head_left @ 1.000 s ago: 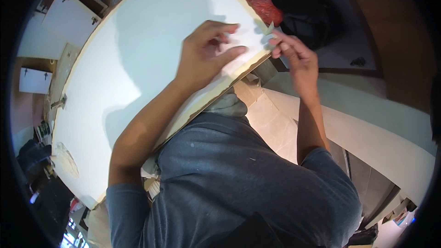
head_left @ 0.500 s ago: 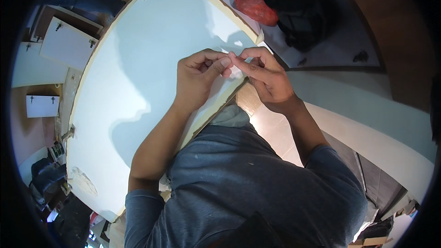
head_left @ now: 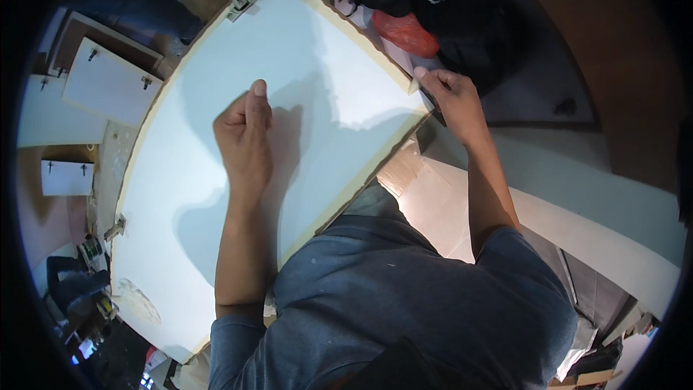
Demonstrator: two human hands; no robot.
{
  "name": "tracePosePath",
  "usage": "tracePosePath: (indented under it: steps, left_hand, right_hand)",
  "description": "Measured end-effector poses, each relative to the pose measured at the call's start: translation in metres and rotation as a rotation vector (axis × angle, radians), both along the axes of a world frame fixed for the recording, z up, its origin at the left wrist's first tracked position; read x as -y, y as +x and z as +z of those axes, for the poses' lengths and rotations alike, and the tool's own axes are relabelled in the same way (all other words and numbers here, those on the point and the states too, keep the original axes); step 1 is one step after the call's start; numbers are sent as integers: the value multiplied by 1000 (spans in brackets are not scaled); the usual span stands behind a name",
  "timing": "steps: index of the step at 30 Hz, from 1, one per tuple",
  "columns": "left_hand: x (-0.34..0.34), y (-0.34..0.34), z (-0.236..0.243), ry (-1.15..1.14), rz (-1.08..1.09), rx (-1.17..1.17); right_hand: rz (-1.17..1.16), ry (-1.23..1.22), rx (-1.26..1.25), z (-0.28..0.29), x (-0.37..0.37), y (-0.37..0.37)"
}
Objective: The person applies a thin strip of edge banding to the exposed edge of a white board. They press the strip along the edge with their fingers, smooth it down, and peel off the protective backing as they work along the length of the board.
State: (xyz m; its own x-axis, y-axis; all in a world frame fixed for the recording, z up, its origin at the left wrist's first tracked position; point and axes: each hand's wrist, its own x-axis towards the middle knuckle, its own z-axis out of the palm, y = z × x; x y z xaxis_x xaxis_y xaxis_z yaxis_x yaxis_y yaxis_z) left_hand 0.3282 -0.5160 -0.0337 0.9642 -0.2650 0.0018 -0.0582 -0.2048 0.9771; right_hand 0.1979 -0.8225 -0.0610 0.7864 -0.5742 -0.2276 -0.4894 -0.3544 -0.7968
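A large white panel (head_left: 195,173) lies in front of me, with cream masking tape (head_left: 375,54) along its edges. Over the panel's middle my left hand (head_left: 245,126) is closed in a fist, thumb pointing up and away from me. Whether anything is inside that fist is hidden. At the panel's right corner, my right hand (head_left: 451,97) pinches a loose, raised end of the tape between thumb and fingers. Metal hinges stick out at the panel's far edge (head_left: 242,1) and left edge (head_left: 114,229).
Smaller white panels with hinges (head_left: 108,83) stand at the left. Beyond my right hand, a dark surface holds a red plastic bag (head_left: 406,32) and black bags (head_left: 469,36). A pale ledge (head_left: 577,155) runs along the right. Someone's trouser leg (head_left: 144,3) shows at the far left.
My hands, together near the panel's near right edge before, have parted. The left moved left over the panel; the right went to the corner and its tape end. The panel shifted slightly toward me.
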Motion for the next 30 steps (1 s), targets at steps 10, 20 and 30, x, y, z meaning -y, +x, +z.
tracePosePath:
  steps: [10, 20, 30]
  left_hand:
    - [-99, 95, 9, -4, 450, 211]
    - [-121, 193, 3, 745, 213, 96]
    - [-90, 152, 30, 954, 267, 69]
  right_hand:
    - [-122, -15, 175, -3, -26, 23]
    - [-136, 32, 407, 41, -44, 27]
    - [-166, 434, 486, -17, -33, -13]
